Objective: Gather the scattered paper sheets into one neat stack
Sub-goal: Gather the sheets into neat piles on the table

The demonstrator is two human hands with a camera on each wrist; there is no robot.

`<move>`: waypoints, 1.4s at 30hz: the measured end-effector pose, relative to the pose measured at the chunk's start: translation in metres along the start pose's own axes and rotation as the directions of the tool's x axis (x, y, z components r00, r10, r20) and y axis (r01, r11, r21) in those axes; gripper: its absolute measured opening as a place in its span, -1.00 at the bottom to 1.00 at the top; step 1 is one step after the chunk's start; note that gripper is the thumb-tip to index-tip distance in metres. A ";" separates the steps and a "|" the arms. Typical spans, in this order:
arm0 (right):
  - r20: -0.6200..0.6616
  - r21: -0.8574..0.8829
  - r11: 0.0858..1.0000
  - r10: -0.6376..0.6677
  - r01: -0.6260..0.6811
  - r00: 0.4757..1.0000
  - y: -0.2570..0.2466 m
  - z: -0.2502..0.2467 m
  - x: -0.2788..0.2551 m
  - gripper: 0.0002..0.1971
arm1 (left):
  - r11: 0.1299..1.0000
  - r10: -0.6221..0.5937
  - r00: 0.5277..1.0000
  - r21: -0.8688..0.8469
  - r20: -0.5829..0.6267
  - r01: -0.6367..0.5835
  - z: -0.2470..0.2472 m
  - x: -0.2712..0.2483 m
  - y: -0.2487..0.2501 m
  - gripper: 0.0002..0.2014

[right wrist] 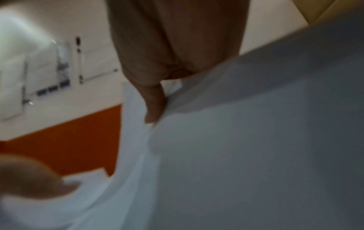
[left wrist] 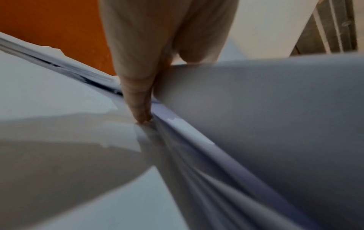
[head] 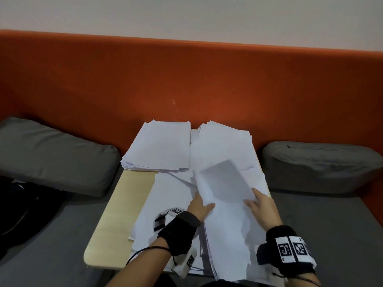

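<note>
Bundle of sheets at lower centre of the head view, long axis running near-to-far, far end curled upward. Left hand grips its left edge; right hand grips the right edge, fingers curled on paper. Two further piles: far-left stack, far-right stack. Loose sheets cover the wooden table. Two grey cushions: one left, one right, against the orange backrest.

Looks like an office lounge nook: orange upholstered backrest, grey cushions, small pale wooden counter, white wall.
</note>
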State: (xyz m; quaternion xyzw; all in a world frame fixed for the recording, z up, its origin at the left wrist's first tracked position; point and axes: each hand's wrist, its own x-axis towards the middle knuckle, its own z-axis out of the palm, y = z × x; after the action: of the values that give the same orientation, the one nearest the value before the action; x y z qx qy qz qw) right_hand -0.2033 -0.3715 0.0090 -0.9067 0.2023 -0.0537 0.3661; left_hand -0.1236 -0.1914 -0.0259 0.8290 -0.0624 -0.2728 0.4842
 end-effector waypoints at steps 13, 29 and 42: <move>-0.246 0.523 0.817 -0.128 0.242 0.961 -0.043 -0.054 0.006 -0.60 | 0.729 0.233 0.966 -0.637 -0.112 -0.250 -0.040 0.000 0.043 -0.70; -0.281 0.583 0.813 0.185 0.014 0.942 -0.031 -0.057 0.026 -0.71 | 0.919 0.259 0.963 -0.287 -0.075 -0.270 -0.049 0.014 0.052 -0.66; 0.015 -0.280 0.819 0.525 -0.500 0.851 0.041 0.013 0.031 -0.65 | 0.983 -0.125 0.988 0.148 0.089 0.111 -0.006 0.028 0.015 -0.39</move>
State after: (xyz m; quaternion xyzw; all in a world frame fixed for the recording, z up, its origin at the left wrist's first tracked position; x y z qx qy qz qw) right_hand -0.1855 -0.4023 -0.0297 -0.8609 0.4271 0.1157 0.2510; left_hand -0.0949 -0.2052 -0.0221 0.8494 -0.0562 -0.3361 0.4030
